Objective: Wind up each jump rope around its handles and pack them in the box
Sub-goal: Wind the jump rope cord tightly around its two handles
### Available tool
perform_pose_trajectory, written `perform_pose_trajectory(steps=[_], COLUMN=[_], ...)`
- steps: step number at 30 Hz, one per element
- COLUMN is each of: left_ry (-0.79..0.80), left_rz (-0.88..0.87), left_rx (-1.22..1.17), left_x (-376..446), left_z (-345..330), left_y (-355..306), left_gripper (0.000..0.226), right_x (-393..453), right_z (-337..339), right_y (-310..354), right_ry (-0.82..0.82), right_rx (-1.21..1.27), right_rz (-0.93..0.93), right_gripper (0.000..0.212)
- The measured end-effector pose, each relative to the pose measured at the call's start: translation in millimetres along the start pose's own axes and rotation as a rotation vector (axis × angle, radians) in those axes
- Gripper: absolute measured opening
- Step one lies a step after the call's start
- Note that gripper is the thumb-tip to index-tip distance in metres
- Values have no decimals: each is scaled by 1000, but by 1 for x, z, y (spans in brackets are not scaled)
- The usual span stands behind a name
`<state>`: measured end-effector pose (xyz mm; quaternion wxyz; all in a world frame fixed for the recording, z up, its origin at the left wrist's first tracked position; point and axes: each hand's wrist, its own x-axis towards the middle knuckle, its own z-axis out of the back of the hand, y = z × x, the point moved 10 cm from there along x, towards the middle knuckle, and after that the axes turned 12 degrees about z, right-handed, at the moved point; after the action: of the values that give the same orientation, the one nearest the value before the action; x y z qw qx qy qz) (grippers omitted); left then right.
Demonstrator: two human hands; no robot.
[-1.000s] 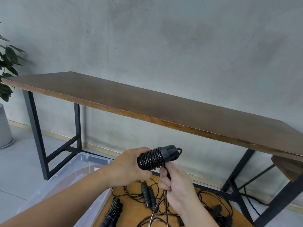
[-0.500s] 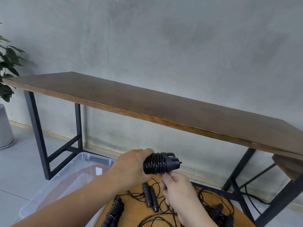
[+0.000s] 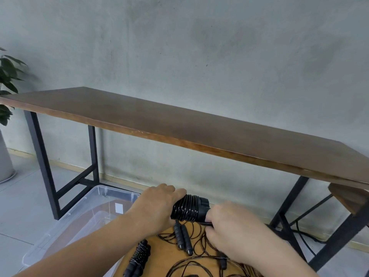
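Grey concrete wall, tiled floor; small round wooden stool top [image 3: 165, 254] at the bottom of the view, covered in loose rope.

Nearest: a finished bundle [image 3: 139, 256] lies at the stool's left edge, cord coiled round its two handles. Just right of it, a bare pair of black handles [image 3: 182, 237] side by side, thin dark cord [image 3: 191, 264] looping all round them.

Above the stool: left hand [image 3: 154, 209] grips the jump rope [image 3: 188, 208] being wound, fingers curled over the handles' left end. Black coils sit tight and even, covering most of the length, ends poking out right. Right hand [image 3: 231, 234] pinches the free end just beneath those ends.

Judgement: winding is almost finished. Keep tension, tuck the tail under the last turn so nothing springs loose.

Left, on the floor: clear plastic box [image 3: 83, 206], open, next to the stool. Farther back: long wooden table [image 3: 179, 124] on black legs.
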<state>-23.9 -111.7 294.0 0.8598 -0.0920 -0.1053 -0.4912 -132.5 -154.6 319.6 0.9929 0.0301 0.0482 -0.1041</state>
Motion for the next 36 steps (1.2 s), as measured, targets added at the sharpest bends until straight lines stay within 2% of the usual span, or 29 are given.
perform_pose_trajectory(steps=[4,7,13,19,22,25,28,31,33,36], left_ry=[72,98,262,437,490,519,469,381,366,350], left_rz=[-68,-134,-210,-203,-144,-105,-68,15,67,121], left_rx=[-40,-96,-244,-479,-658,-756,-865,-997,-1051,-1082], left_x=[-5,-8,-17,-30,-32,-35,-33,-27,-25,-24], left_z=[-2,6,15,22,27,28,32,33,29,21], left_y=[-5,-10,-15,-19,-14,-11,-9,-3,0,2], left_gripper=[53,44,34,38,43,45,39,40,45,45], right_x=[1,7,28,42,45,49,52,52,51,46], right_z=[31,44,39,17,0,-20,-30,-26,-22,-24], right_y=[5,1,-13,-18,-25,-31,-36,-29,-29,-37], right_ry=[10,52,162,183,117,69,-53,-202,-308,-469], right_rx=[-102,-41,384,798,1086,1293,1533,1806,1838,1713], right_rz=[116,185,237,314,291,249,191,184,140,24], right_gripper=[22,22,16,6,9,26,15,21,30,41])
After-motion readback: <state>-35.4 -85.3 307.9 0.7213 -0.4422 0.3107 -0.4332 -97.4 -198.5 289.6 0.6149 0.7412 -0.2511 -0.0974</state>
